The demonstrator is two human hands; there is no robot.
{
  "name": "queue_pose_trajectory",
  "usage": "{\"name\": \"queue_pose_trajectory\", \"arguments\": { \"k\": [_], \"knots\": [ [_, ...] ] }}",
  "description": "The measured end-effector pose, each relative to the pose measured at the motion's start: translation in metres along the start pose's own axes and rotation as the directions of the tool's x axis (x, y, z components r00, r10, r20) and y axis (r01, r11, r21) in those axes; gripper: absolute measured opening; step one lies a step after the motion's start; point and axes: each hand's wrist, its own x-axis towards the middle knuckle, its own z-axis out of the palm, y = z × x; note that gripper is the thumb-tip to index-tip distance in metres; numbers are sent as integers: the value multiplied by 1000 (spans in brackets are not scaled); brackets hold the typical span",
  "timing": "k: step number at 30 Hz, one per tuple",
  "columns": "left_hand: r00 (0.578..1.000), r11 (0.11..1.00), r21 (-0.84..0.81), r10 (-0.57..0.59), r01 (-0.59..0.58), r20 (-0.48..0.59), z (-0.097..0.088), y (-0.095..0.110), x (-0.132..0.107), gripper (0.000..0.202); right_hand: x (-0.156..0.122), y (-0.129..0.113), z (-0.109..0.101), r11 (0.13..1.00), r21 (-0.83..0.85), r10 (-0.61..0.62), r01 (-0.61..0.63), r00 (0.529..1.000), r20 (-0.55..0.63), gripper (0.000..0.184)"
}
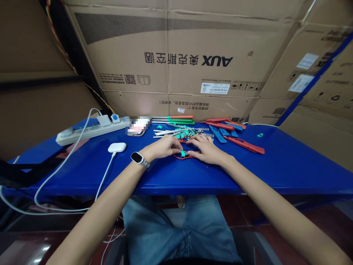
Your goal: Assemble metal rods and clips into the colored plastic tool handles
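Note:
My left hand (162, 147), with a smartwatch on its wrist, rests on the blue table (289, 165) and pinches a small teal plastic piece (182, 153) against a red plastic handle (183, 156) lying flat. My right hand (206, 149) lies over the right end of that red handle, fingers curled down on it. Just beyond both hands is a heap of thin metal rods and teal caps (182, 131).
Red (245, 144) and blue handles (217, 134) lie to the right, finished red-green tools (179, 119) at the back. A power strip (91, 130), a white charging case (117, 147) with cable and a phone (137, 127) sit left. Cardboard boxes (187, 55) wall the back.

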Motion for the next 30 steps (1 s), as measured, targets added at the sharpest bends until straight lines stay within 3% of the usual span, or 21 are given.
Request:
{"name": "queue_pose_trajectory", "arguments": {
  "k": [9, 14, 18, 24, 30],
  "knots": [
    [998, 992, -111, -60, 59, -4, 5, 0, -1, 11, 0, 0, -2, 999, -49, -18, 15, 999, -45, 41],
    [998, 974, -217, -66, 66, 6, 9, 0, 1, 3, -3, -24, 0, 998, -58, 9, -22, 977, -211, 22],
    [997, 974, -214, -76, 76, 9, 9, 3, 2, 3, -2, -45, 8, 999, -16, 45, -50, 973, -228, 13],
    [994, 999, -33, 23, -26, -103, -1, 6, -12, 11, 3, -48, 17, 992, 64, 122, -112, 975, -185, 2],
    [999, 996, 78, 46, -45, -15, 7, 1, -23, 15, 3, -43, 21, 992, 95, 97, -79, 972, -212, 5]
  ]
}}
